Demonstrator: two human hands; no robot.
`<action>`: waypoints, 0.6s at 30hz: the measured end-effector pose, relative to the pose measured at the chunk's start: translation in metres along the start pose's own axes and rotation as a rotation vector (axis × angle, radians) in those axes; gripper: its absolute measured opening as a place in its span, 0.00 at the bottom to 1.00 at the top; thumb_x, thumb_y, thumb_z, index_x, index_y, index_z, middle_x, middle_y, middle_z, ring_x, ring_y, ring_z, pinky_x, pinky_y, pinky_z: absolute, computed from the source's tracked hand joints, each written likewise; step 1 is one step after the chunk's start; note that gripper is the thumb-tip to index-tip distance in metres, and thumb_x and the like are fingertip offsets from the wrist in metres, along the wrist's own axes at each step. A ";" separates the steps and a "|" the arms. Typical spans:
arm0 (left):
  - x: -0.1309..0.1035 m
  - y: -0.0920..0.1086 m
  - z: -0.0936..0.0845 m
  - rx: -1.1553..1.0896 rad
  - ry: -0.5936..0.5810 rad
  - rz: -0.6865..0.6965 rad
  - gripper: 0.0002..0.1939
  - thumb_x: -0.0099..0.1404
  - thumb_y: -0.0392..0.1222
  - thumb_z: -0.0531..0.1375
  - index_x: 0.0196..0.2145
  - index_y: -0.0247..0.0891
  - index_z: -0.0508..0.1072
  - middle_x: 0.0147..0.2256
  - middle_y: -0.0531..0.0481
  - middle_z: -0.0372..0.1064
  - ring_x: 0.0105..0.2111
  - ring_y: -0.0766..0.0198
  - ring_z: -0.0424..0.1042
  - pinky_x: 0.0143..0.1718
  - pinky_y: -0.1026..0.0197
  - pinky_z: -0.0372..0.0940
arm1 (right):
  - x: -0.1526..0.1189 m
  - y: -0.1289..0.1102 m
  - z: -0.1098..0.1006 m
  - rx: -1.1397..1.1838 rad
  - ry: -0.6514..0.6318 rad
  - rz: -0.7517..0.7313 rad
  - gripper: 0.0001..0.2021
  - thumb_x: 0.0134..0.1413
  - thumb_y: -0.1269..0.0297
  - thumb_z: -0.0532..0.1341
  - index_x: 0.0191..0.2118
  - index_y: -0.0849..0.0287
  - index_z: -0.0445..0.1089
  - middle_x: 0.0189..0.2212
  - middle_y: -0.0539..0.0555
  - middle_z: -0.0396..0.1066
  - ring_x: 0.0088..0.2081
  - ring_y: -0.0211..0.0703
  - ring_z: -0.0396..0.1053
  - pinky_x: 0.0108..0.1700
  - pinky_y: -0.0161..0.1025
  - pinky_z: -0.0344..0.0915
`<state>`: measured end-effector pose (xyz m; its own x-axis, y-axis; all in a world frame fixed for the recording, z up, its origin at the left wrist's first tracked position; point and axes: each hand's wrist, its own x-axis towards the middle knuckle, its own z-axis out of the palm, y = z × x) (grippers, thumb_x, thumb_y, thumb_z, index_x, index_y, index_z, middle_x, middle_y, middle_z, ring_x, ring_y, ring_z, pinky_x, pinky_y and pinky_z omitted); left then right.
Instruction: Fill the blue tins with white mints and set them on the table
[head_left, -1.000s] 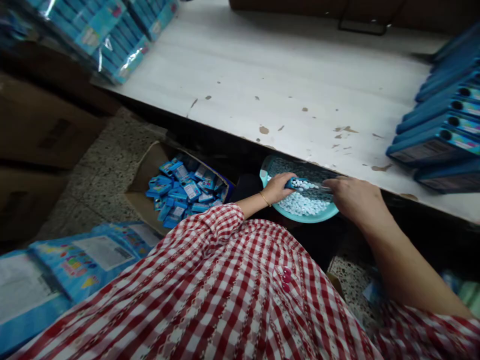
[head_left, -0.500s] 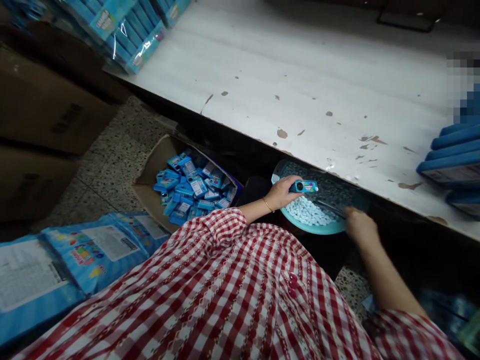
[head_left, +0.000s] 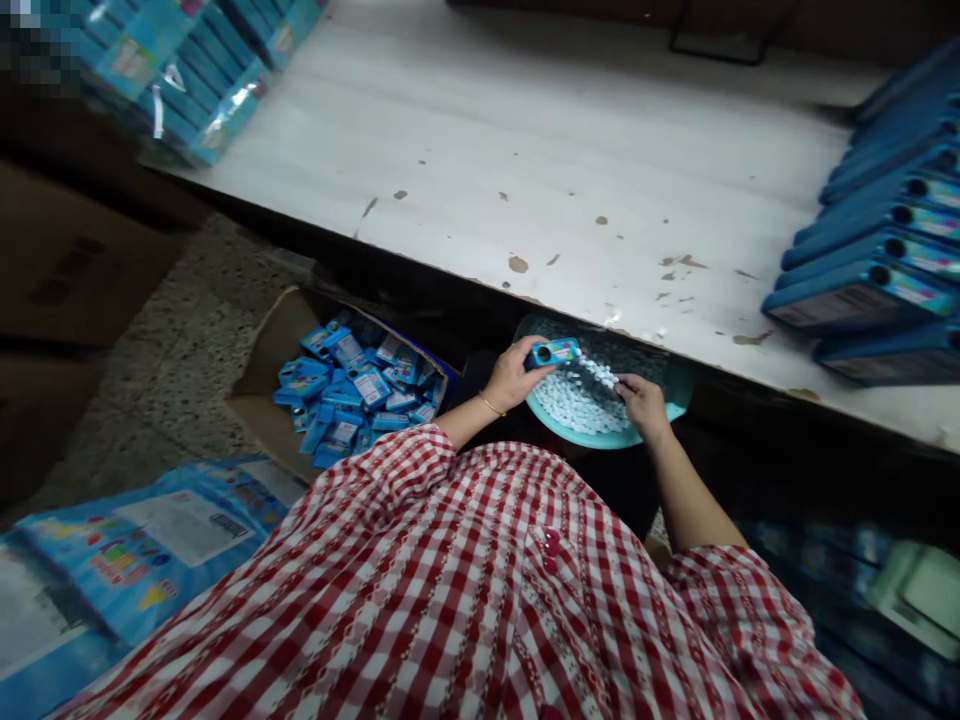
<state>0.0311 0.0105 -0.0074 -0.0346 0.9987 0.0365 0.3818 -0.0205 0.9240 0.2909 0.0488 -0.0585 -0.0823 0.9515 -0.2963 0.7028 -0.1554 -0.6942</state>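
Note:
In my left hand [head_left: 516, 376] is a small blue printed box [head_left: 553, 353], tilted over a turquoise tub [head_left: 611, 438]. Small white candy-like pieces [head_left: 577, 405] fill the tub's near part. My right hand [head_left: 643, 405] grips a scoop, its fingers closed at the near end. A line of white pieces on the scoop [head_left: 598, 372] reaches to the box's right end. Pieces cover most of the scoop, so its exact shape is unclear. The tub's far side lies in shadow under the table edge.
Left of the tub, a cardboard carton [head_left: 259, 375] holds many blue boxes [head_left: 367, 385]. A white table [head_left: 450, 120] with chipped paint spans the top. Blue boxes are stacked on its right [head_left: 862, 290], wrapped packs [head_left: 187, 110] on its left. Blue printed bags [head_left: 135, 560] lie lower left.
My right hand has brought the scoop up from the pieces in the tub to the end of the blue box, loaded with white pieces. The view has shifted to the right.

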 end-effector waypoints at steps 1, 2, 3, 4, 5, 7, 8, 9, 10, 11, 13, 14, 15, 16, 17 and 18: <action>0.001 0.000 0.000 0.011 -0.001 -0.002 0.18 0.57 0.41 0.62 0.46 0.37 0.67 0.43 0.47 0.70 0.43 0.60 0.70 0.47 0.59 0.63 | -0.004 -0.004 -0.012 0.042 -0.002 -0.014 0.16 0.44 0.64 0.55 0.37 0.63 0.76 0.32 0.55 0.76 0.32 0.45 0.71 0.38 0.40 0.67; 0.003 0.000 0.002 0.025 -0.005 0.002 0.18 0.57 0.40 0.62 0.45 0.37 0.67 0.43 0.47 0.70 0.43 0.60 0.70 0.47 0.59 0.63 | -0.008 -0.010 -0.025 0.076 -0.006 -0.027 0.16 0.44 0.64 0.55 0.38 0.62 0.76 0.32 0.55 0.76 0.32 0.44 0.71 0.38 0.40 0.67; 0.006 0.000 0.004 0.041 -0.013 0.010 0.18 0.57 0.40 0.62 0.45 0.37 0.67 0.43 0.47 0.70 0.43 0.60 0.70 0.47 0.59 0.63 | -0.012 -0.017 -0.037 0.091 -0.015 -0.039 0.16 0.45 0.64 0.55 0.39 0.62 0.76 0.32 0.55 0.76 0.33 0.44 0.71 0.38 0.40 0.67; 0.008 0.000 0.008 0.062 -0.026 0.023 0.18 0.57 0.39 0.62 0.45 0.37 0.67 0.43 0.46 0.70 0.43 0.59 0.70 0.47 0.58 0.63 | -0.015 -0.025 -0.049 0.083 -0.026 -0.049 0.16 0.46 0.64 0.55 0.39 0.62 0.76 0.33 0.55 0.76 0.33 0.44 0.71 0.38 0.40 0.66; 0.011 0.000 0.012 0.085 -0.044 0.039 0.18 0.56 0.38 0.62 0.45 0.36 0.68 0.43 0.46 0.70 0.44 0.58 0.70 0.48 0.57 0.63 | -0.019 -0.035 -0.059 0.056 -0.039 -0.064 0.16 0.47 0.64 0.55 0.40 0.61 0.76 0.33 0.55 0.76 0.34 0.44 0.71 0.39 0.39 0.66; 0.016 0.002 0.021 0.138 -0.087 0.076 0.18 0.55 0.37 0.62 0.45 0.35 0.68 0.44 0.44 0.70 0.45 0.57 0.69 0.49 0.56 0.62 | -0.024 -0.056 -0.076 -0.051 -0.065 -0.111 0.16 0.50 0.65 0.55 0.41 0.60 0.76 0.35 0.55 0.76 0.36 0.44 0.71 0.41 0.39 0.66; 0.018 0.004 0.026 0.164 -0.108 0.093 0.18 0.55 0.36 0.62 0.45 0.35 0.68 0.44 0.44 0.70 0.45 0.56 0.69 0.49 0.56 0.62 | -0.027 -0.067 -0.083 -0.132 -0.079 -0.137 0.16 0.51 0.66 0.54 0.42 0.58 0.76 0.36 0.54 0.76 0.38 0.44 0.71 0.42 0.38 0.65; 0.020 0.006 0.030 0.188 -0.128 0.108 0.18 0.55 0.35 0.62 0.45 0.35 0.68 0.45 0.44 0.70 0.46 0.56 0.68 0.50 0.55 0.62 | -0.029 -0.078 -0.088 -0.231 -0.093 -0.159 0.16 0.51 0.68 0.54 0.42 0.57 0.76 0.37 0.54 0.76 0.40 0.45 0.71 0.43 0.38 0.65; 0.021 0.007 0.034 0.210 -0.148 0.121 0.18 0.55 0.35 0.62 0.45 0.35 0.68 0.45 0.43 0.70 0.46 0.55 0.68 0.50 0.54 0.61 | -0.032 -0.090 -0.091 -0.347 -0.110 -0.175 0.16 0.51 0.70 0.53 0.42 0.55 0.76 0.39 0.54 0.76 0.41 0.45 0.71 0.44 0.38 0.64; 0.021 0.009 0.037 0.228 -0.163 0.131 0.18 0.55 0.35 0.62 0.45 0.36 0.68 0.45 0.44 0.70 0.46 0.55 0.68 0.50 0.54 0.61 | -0.034 -0.101 -0.092 -0.472 -0.131 -0.184 0.17 0.51 0.71 0.53 0.42 0.53 0.76 0.40 0.54 0.76 0.42 0.46 0.71 0.44 0.39 0.64; 0.021 0.011 0.041 0.259 -0.186 0.143 0.18 0.56 0.35 0.61 0.46 0.36 0.68 0.46 0.44 0.70 0.46 0.54 0.68 0.50 0.53 0.61 | -0.038 -0.124 -0.091 -0.710 -0.171 -0.193 0.18 0.50 0.74 0.53 0.42 0.52 0.76 0.40 0.55 0.75 0.42 0.48 0.71 0.43 0.40 0.63; 0.020 0.011 0.042 0.269 -0.193 0.146 0.18 0.56 0.35 0.61 0.46 0.37 0.68 0.46 0.44 0.69 0.47 0.54 0.67 0.50 0.53 0.61 | -0.041 -0.135 -0.090 -0.806 -0.188 -0.199 0.18 0.50 0.74 0.53 0.42 0.53 0.75 0.40 0.56 0.75 0.42 0.49 0.71 0.42 0.40 0.63; 0.019 0.011 0.043 0.274 -0.198 0.148 0.19 0.56 0.34 0.61 0.46 0.36 0.68 0.46 0.44 0.69 0.47 0.55 0.67 0.50 0.53 0.61 | -0.043 -0.145 -0.087 -0.878 -0.203 -0.207 0.18 0.51 0.74 0.52 0.42 0.54 0.75 0.39 0.58 0.74 0.41 0.49 0.71 0.41 0.40 0.63; 0.019 0.011 0.044 0.277 -0.199 0.148 0.19 0.56 0.34 0.61 0.46 0.36 0.68 0.46 0.44 0.69 0.47 0.55 0.67 0.50 0.53 0.61 | -0.045 -0.154 -0.085 -0.928 -0.214 -0.217 0.18 0.52 0.74 0.51 0.42 0.55 0.75 0.39 0.59 0.74 0.40 0.49 0.71 0.40 0.40 0.63; 0.018 0.010 0.044 0.275 -0.199 0.148 0.19 0.56 0.34 0.61 0.46 0.36 0.68 0.46 0.44 0.69 0.47 0.55 0.67 0.50 0.53 0.61 | -0.047 -0.162 -0.083 -0.959 -0.221 -0.228 0.17 0.54 0.74 0.51 0.42 0.57 0.75 0.38 0.61 0.73 0.39 0.49 0.71 0.40 0.40 0.63; 0.018 0.010 0.044 0.268 -0.196 0.148 0.19 0.55 0.35 0.61 0.46 0.36 0.68 0.46 0.44 0.70 0.47 0.55 0.68 0.50 0.54 0.61 | -0.049 -0.167 -0.083 -0.977 -0.223 -0.240 0.17 0.55 0.74 0.50 0.42 0.58 0.75 0.38 0.62 0.73 0.39 0.49 0.71 0.39 0.40 0.63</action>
<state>0.0750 0.0299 -0.0148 0.2071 0.9762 0.0646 0.5992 -0.1788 0.7804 0.2357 0.0500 0.1266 -0.3552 0.8428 -0.4045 0.9102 0.4104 0.0557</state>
